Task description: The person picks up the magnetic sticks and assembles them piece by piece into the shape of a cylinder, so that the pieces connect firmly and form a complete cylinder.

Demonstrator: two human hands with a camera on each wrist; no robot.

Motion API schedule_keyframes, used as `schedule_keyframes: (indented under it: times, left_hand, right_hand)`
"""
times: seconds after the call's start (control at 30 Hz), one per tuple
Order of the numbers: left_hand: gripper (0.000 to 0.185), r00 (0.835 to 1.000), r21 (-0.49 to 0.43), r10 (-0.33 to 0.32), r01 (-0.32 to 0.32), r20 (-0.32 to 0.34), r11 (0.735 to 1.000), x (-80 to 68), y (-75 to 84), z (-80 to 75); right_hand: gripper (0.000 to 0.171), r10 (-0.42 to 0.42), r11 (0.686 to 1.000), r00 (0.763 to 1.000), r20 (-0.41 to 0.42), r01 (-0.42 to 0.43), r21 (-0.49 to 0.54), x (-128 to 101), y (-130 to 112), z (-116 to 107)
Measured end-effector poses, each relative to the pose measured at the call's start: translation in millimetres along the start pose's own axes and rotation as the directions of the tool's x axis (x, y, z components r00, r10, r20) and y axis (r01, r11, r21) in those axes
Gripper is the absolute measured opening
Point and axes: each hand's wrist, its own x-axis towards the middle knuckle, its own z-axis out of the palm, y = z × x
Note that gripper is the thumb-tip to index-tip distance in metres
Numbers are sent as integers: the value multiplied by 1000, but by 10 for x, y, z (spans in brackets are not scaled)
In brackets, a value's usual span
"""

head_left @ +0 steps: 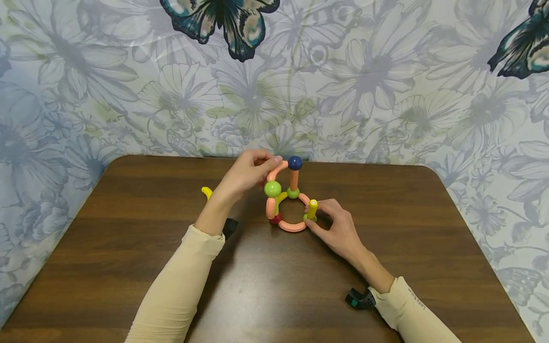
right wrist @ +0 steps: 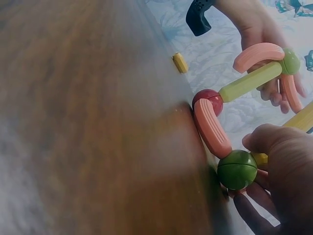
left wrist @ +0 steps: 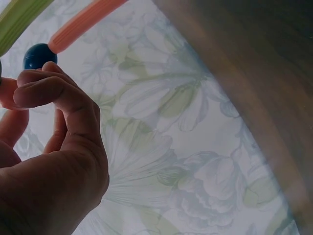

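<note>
A toy frame of coloured rods and balls (head_left: 288, 205) stands mid-table. Its base is a ring of pink curved rods (head_left: 292, 226) joined by a red ball (right wrist: 208, 100) and a green ball (right wrist: 237, 170). An orange upright (head_left: 293, 180) carries a dark blue ball (head_left: 295, 163). My left hand (head_left: 268, 166) pinches the upper pink curved rod (head_left: 278, 169) beside the blue ball (left wrist: 39, 55), above a light green ball (head_left: 272, 189). My right hand (head_left: 315, 221) grips a short yellow rod (head_left: 312, 208) standing on the green ball at the ring's right side.
A loose yellow piece (head_left: 207, 192) lies on the brown table (head_left: 128, 247) left of my left wrist. A flowered wall (head_left: 386, 85) rises right behind the table's far edge. Black wrist cameras (head_left: 360, 299) hang under both sleeves.
</note>
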Motion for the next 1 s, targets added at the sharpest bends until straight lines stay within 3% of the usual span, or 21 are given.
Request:
schedule_keyframes:
  times: [0.27, 0.53, 0.8, 1.0]
  left_hand:
    - [40, 1000, -7, 0, 0, -6, 1000, -45, -111, -89]
    - [15, 992, 130, -4, -12, 124, 992, -188, -196, -278]
    - [25, 978, 316, -81, 17, 191, 949, -444, -290, -492]
    - [37, 961, 390, -117, 11, 249, 921, -620, -338, -463]
  right_hand:
    - [20, 16, 1000, 1000, 18, -15, -19, 2, -17, -13]
    - [21, 26, 999, 1000, -2, -27, -20, 4, -19, 8]
    - [27, 56, 998, 998, -23, -56, -20, 13, -94, 90]
    - [28, 72, 996, 996, -57, -75, -47, 10, -182, 180]
